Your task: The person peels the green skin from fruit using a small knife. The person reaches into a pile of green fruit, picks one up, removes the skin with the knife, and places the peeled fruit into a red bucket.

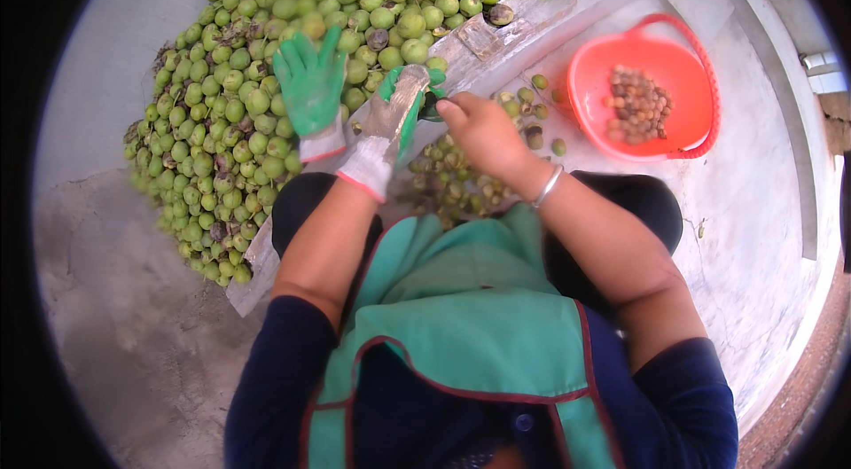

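Note:
My left hand point(390, 119) wears a white-cuffed glove with a green palm and a soiled pale back. Its fingers are closed, and what they hold is hidden behind them. My bare right hand point(483, 132), a silver bangle at the wrist, meets it with curled fingers round a small dark object point(431, 105) whose kind is unclear. An empty green glove point(310, 83) lies on the heap of green-husked nuts point(226, 114), which look like walnuts, just left of my left hand. Below my hands, cut husks and loose green pieces point(448, 176) cover the ground.
At the right stands a red plastic basket point(585, 79) with an arched handle, holding brown shelled-out nuts point(638, 105). A worn wooden board point(483, 39) edges the heap. My knees flank the husks, and a low concrete ledge point(780, 114) curves along the far right.

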### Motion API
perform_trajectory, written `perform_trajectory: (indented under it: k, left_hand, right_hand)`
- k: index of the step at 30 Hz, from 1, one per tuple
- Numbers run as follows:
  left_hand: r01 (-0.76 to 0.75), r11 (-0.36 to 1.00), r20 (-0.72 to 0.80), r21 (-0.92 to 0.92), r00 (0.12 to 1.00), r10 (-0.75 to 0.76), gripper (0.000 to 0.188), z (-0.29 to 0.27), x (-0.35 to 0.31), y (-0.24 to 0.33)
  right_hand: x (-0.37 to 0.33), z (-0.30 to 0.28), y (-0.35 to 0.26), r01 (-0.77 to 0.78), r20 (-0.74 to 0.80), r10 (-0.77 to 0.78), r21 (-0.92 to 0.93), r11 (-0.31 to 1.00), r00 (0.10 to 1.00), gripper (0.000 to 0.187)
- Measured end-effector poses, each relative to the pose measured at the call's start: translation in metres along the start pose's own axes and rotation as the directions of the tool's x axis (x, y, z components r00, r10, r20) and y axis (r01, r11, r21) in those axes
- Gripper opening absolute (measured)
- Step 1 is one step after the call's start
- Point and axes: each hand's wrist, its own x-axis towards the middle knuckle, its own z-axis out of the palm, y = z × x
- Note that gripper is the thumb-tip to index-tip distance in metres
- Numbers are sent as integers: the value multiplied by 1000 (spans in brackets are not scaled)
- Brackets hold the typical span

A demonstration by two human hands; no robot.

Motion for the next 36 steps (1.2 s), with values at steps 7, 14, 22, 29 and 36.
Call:
perform_trajectory:
  k: [7, 14, 22, 29, 36]
  left_hand:
    - [164, 924, 20, -344, 986, -167, 34, 1, 4, -13]
    - [368, 777, 378, -511, 908, -182, 35, -1, -5, 24]
    - [432, 709, 426, -557, 882, -202, 42, 2, -6, 26]
    - [336, 720, 347, -607, 927, -141, 42, 9, -3, 22]
    - [474, 530, 422, -704, 878, -224, 44, 7, -2, 23]
  right_hand:
    - [-8, -10, -15, 212, 131, -169, -496, 842, 977, 32]
    - [-7, -29, -8, 210, 60, -202, -355, 911, 978, 32]
    - [-9, -42, -10, 184, -78, -188, -55, 981, 979, 31]
    - [-19, -39, -9, 261, 14, -262, -147, 954, 965, 30]
    - [-24, -31, -9, 305, 10, -310, -209, 929, 951, 30]
